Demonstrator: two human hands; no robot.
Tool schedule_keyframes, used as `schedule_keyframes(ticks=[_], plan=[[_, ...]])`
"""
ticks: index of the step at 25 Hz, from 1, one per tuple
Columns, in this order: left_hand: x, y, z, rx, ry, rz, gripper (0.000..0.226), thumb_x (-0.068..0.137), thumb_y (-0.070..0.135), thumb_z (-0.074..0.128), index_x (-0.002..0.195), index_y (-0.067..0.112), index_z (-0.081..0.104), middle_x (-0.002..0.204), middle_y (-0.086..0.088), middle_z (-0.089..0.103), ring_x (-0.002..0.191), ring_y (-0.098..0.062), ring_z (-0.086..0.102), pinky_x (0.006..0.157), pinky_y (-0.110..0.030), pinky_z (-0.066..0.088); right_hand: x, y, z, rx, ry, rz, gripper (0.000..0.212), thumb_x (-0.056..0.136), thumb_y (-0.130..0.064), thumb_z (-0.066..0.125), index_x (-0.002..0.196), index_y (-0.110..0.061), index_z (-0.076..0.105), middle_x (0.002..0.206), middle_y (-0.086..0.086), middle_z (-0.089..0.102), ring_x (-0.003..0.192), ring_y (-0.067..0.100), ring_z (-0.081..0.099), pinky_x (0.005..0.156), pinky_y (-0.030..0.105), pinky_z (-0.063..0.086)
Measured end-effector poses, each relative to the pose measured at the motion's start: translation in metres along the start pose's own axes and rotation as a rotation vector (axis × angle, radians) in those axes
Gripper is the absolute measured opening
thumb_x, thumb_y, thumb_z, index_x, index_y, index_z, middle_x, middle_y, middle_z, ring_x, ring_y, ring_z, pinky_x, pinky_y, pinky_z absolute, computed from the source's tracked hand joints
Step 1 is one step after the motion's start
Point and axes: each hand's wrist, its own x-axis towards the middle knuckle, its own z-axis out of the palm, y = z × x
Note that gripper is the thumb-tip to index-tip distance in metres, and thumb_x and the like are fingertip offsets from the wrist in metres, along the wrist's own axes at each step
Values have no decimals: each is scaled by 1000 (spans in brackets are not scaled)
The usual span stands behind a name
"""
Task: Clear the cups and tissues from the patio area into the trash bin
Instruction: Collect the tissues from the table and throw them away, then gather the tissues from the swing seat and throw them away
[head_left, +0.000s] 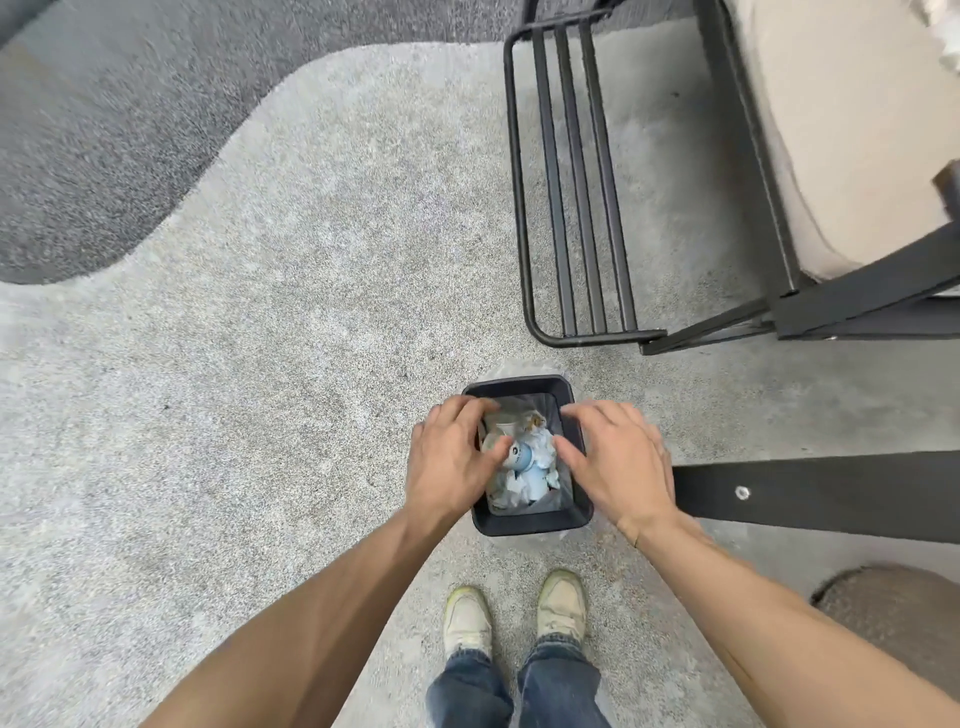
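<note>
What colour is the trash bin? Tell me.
The trash bin is black, lined with a clear plastic bag; the head view shows it directly below both hands.

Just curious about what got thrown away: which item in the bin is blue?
The crumpled light-blue paper cup in the middle of the black plastic trash bin; the tissues around it are white.

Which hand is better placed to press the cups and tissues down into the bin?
Left, probably. The left hand has its fingers reaching over the trash bin opening, close above the blue cup. The right hand lies mostly over the bin's right rim.
</note>
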Motion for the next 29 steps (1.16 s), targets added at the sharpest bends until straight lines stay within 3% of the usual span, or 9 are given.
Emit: schedule_keyframes(ticks=[6,13,21,29], plan=[[-12,95,-150,6,140,199,53,84,62,51,130,35,54,133,14,52,122,-6,44,102,-34,33,-10,-48,-180,23,218,-75,46,85,-51,60,125,-29,58,129,-10,56,129,17,42,104,39,35],[-33,229,-288,7,331,381,58,80,65,52,130,34,55,133,14,53,124,-8,47,98,-32,33,-43,-85,-367,-21,393,-137,52,86,-57,54,133,-33,51,140,-9,49,138,16,31,108,40,28],[-44,291,-361,-70,450,512,61,78,66,57,131,35,55,134,13,54,124,-9,49,102,-43,41,-93,-81,-463,-72,604,-131,53,83,-54,62,129,-29,55,135,-3,54,134,23,39,102,44,36],[-5,246,-441,-54,487,575,70,76,69,57,135,31,53,140,6,51,130,-14,45,106,-48,37,-44,-137,-478,-111,630,-81,57,82,-60,58,132,-32,52,141,-3,49,137,23,34,107,47,33]])
